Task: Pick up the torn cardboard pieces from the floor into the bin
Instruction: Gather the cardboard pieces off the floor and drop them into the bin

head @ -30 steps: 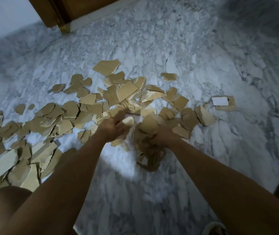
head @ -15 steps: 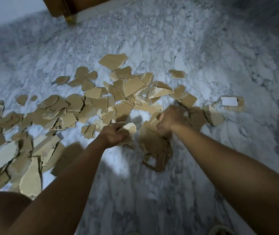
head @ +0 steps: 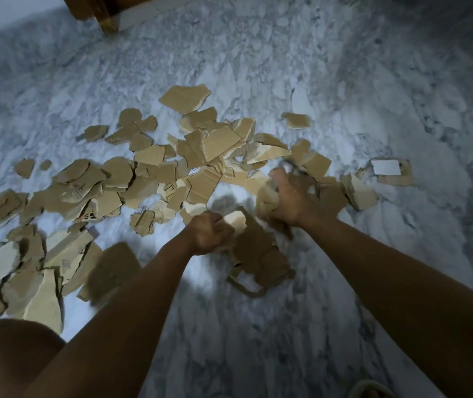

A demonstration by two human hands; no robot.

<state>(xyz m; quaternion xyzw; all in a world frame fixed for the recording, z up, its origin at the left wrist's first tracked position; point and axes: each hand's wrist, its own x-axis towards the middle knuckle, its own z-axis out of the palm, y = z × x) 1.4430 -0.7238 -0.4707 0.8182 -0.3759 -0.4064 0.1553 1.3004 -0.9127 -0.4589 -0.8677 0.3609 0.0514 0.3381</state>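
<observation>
Change since the earlier frame: the right hand (head: 291,198) now sits farther out and to the right, at the right edge of the scatter; the left hand (head: 210,235) is nearly where it was.

Left hand: fist closed, knuckles up, gripping a pale cardboard piece (head: 236,221) that sticks out on its right side. Forearm runs from the near left straight out to the centre.

Right hand: fingers curled shut around a bunched wad of cardboard (head: 266,195), blurred. Forearm enters from the near right, angled to the far left.

Between and just near of the two hands: a larger dark torn sheet (head: 261,254), lying on the floor with a curled strip at its near edge.

Torn cardboard pieces (head: 149,179): many tan scraps spread over the marble floor (head: 258,340), from the left edge across to the centre, thickest at far centre and near left. One separate scrap with a white label (head: 386,167) lies to the right, apart from the rest.

Wooden frame (head: 97,10): far left, at the top edge.

Bin: out of view.
</observation>
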